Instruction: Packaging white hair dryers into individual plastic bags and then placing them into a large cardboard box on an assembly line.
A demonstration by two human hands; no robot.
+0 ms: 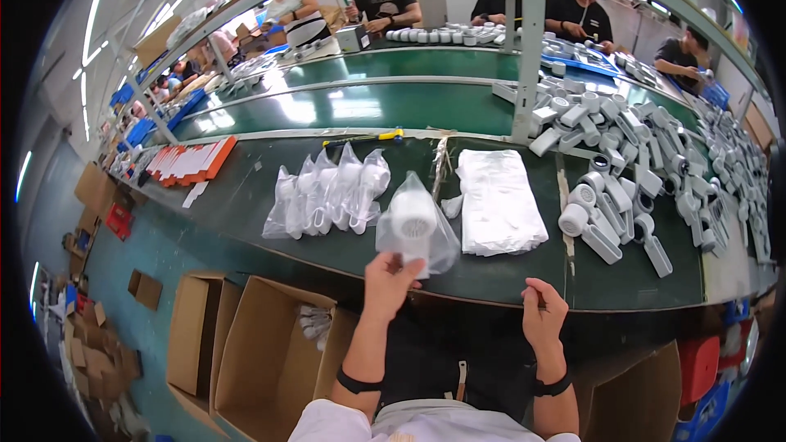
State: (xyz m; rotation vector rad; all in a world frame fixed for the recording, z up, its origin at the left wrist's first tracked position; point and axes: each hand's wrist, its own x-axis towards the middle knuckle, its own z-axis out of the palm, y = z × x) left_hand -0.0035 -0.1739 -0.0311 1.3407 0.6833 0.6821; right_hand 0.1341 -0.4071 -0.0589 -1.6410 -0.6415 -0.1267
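My left hand point(392, 282) grips the lower end of a white handheld device with a round grille point(414, 223), which sits inside a clear plastic bag at the table's front edge. My right hand point(544, 308) hovers by the same edge, its fingers curled together and nothing visible in them. Between and beyond the hands lies a stack of flat white plastic bags point(499, 205). To the left, several bagged devices point(327, 192) stand side by side in a row. Unbagged grey-white devices point(602, 205) are heaped on the right.
An orange tray point(221, 155) with white slips lies far left; a yellow-and-black tool point(385, 137) lies at the back. Open cardboard boxes point(270, 344) stand below the table. A metal post point(530, 49) rises from the far edge. Co-workers point(385, 4) sit across the green conveyor point(344, 106).
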